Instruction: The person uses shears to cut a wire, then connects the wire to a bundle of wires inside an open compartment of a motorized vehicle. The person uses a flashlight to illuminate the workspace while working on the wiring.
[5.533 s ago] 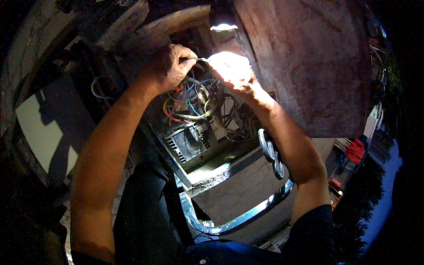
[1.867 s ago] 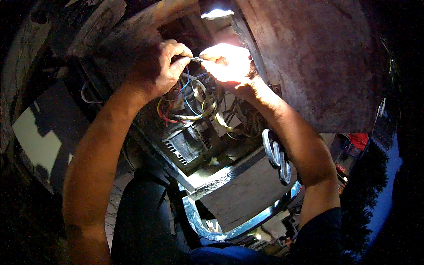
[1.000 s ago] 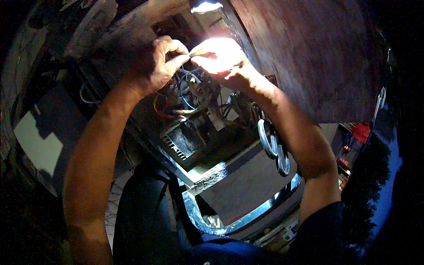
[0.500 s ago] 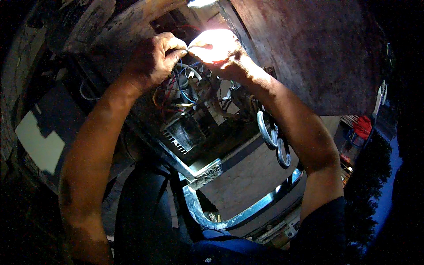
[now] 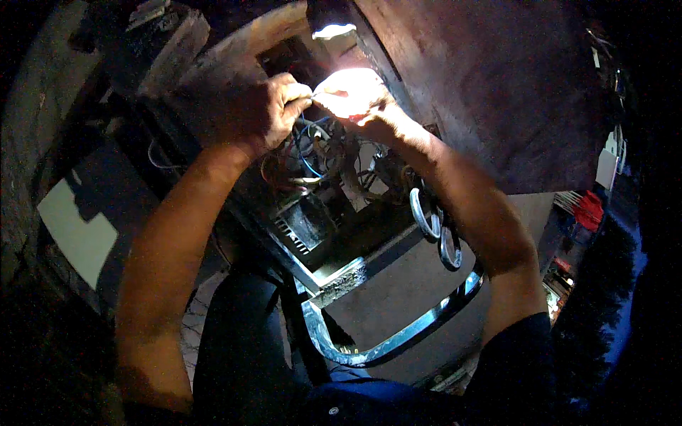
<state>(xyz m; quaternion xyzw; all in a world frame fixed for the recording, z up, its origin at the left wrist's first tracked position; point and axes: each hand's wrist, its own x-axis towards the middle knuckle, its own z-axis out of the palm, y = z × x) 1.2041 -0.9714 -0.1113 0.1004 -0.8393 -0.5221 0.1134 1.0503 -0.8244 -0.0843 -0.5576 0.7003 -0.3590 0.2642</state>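
My left hand (image 5: pixel 278 112) and my right hand (image 5: pixel 359 98) meet fingertip to fingertip above an open metal housing. Both are closed in a pinch. Something thin and small seems to be between the fingertips, but glare and its size keep me from naming it. A strong lamp light washes out the right hand. Just below the hands hangs a tangle of wires (image 5: pixel 312 153), blue, white and reddish among them. A finned dark block (image 5: pixel 302 224) sits lower in the housing, nearer to me.
A bright lamp (image 5: pixel 334 31) shines beyond my hands. Two grey loops (image 5: pixel 425 214) hang beside my right forearm. A bent metal tube frame (image 5: pixel 398 339) curves in front of me. At right rises a large brownish panel (image 5: pixel 497 99); a red item (image 5: pixel 587 211) lies past it.
The whole view has shifted a little, so the hands and housing sit lower and the hands further right in the picture. Both hands stay pinched together at the same spot over the wires.
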